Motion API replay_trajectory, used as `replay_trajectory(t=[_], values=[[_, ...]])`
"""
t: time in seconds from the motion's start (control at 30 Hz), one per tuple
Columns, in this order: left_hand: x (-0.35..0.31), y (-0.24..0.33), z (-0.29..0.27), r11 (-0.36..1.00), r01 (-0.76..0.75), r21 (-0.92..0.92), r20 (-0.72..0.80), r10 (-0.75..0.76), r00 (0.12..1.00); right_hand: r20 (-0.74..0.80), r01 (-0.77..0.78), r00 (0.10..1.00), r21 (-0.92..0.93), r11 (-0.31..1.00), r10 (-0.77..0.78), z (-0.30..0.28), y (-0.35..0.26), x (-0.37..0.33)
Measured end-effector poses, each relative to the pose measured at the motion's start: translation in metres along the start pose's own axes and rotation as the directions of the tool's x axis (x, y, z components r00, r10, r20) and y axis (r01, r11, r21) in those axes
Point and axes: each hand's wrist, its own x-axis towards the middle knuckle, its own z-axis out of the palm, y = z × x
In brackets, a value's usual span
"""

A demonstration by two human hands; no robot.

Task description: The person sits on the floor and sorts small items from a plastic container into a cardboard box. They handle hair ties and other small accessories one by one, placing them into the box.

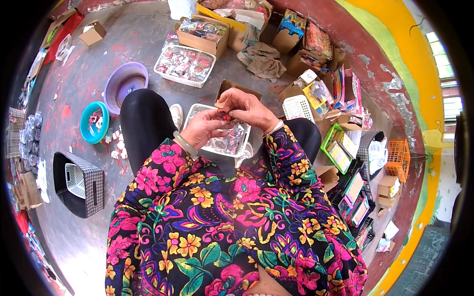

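Between my two hands, above my lap, is a small red and dark item, too small to make out its kind. My left hand pinches it from the left, thumb and forefinger together. From the right, the bent fingers of my right hand close on it too, hiding part of it. Just below the hands, between my knees, stands a white plastic basket holding small pieces in clear wrapping. An open cardboard box sits just beyond my right hand.
A white basket of wrapped pieces, a purple basin and a turquoise basin stand on the floor ahead and left. A dark checked bin is nearer left. Boxes, a green crate and an orange crate line the right wall.
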Motion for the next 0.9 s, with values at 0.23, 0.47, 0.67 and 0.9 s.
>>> replay_trajectory(t=[0.23, 0.47, 0.67, 0.9], values=[[0.004, -0.003, -0.003, 1.000, 0.003, -0.017, -0.076, -0.004, 0.997, -0.068, 0.059, 0.995, -0.127, 0.990, -0.068, 0.001, 0.012, 0.005], [0.006, -0.007, -0.009, 0.991, -0.122, -0.046, -0.120, 0.116, 0.986, -0.232, -0.140, 0.970, -0.256, 0.957, 0.080, 0.000, 0.021, 0.007], [0.008, -0.011, -0.006, 0.990, -0.123, 0.074, -0.178, 0.134, 0.975, -0.170, -0.278, 0.946, 0.012, 0.960, 0.276, -0.006, 0.027, 0.006], [0.005, -0.006, -0.001, 0.987, -0.122, 0.105, -0.120, 0.134, 0.984, -0.216, -0.347, 0.897, 0.195, 0.917, 0.385, -0.004, 0.016, 0.002]])
